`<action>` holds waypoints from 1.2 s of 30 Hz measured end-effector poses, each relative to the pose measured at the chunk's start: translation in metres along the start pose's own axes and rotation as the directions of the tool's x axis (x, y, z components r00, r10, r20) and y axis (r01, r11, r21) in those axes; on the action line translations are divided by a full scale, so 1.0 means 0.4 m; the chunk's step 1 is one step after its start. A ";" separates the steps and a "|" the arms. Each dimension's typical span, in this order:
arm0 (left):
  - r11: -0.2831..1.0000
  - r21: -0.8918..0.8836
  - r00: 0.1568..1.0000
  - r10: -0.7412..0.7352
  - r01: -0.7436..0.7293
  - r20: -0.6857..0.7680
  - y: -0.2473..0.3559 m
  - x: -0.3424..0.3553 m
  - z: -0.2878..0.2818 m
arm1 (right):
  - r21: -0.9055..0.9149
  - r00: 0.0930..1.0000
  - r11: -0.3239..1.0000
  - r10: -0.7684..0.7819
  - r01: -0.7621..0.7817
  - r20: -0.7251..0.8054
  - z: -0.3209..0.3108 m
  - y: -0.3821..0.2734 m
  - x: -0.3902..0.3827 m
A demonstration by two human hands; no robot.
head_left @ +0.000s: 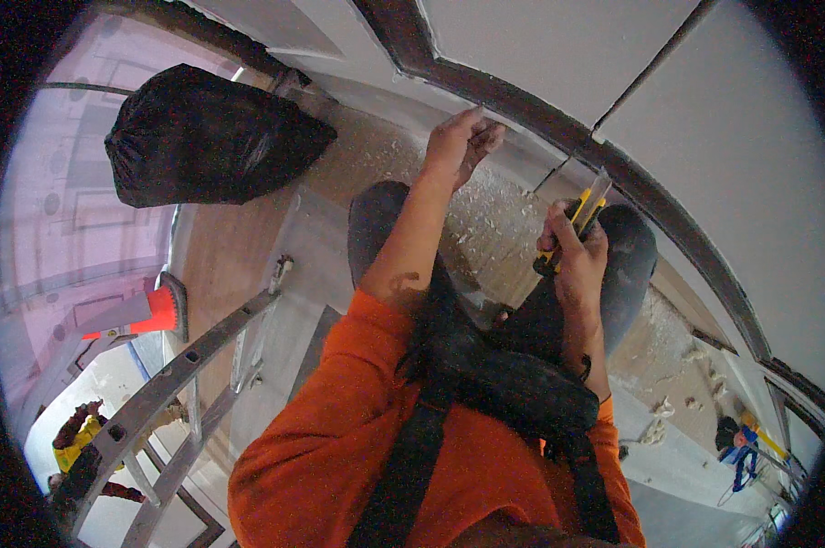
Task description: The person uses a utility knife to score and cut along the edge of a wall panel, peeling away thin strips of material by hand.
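My left hand (462, 146) is held at the low white wall strip (522, 151) under a dark groove, its fingers curled in; whatever is between them I cannot make out. My right hand (572, 247) grips a yellow-and-black utility knife (585, 208), its pale metal end pointing up toward the wall. The knife is over my bent right knee, just short of the strip. Between my knees, white flakes and dust (485, 219) lie on the wooden floor along the wall's foot.
A black bag (216, 137) lies at upper left. An aluminium ladder (161, 384), an orange traffic cone (155, 313) and a person in a yellow vest (74, 447) are at left. Scraps (659, 420) and piled tools (741, 447) lie at lower right.
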State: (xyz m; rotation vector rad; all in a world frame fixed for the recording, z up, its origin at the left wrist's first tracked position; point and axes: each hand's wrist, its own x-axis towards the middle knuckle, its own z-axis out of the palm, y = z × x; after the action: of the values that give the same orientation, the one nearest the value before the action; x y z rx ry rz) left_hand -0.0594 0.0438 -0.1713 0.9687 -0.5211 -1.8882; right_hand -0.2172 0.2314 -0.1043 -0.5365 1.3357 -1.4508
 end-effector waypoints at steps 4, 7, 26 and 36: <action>0.978 -0.209 0.999 -0.022 0.029 0.035 0.030 -0.007 0.014 | -0.022 0.999 0.999 -0.028 0.028 0.021 -0.010 0.010 0.005; 0.981 -0.191 0.998 -0.015 0.026 0.061 0.042 -0.006 0.005 | -0.014 0.999 1.000 -0.028 0.028 0.031 -0.008 0.010 0.007; 0.845 0.423 0.833 0.469 -0.327 -0.293 0.197 0.151 -0.201 | -0.015 0.999 0.999 0.037 -0.037 0.009 -0.006 0.026 0.027; 0.637 0.754 0.903 0.403 -0.158 -0.151 0.294 0.111 -0.151 | -0.324 0.980 0.929 -0.139 0.178 0.142 -0.012 0.029 0.023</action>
State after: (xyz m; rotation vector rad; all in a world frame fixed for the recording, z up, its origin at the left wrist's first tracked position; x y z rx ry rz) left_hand 0.0406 -0.0498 -0.1448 1.5582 -1.2177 -1.1772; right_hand -0.2201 0.2275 -0.1191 -0.9577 1.4813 -1.3017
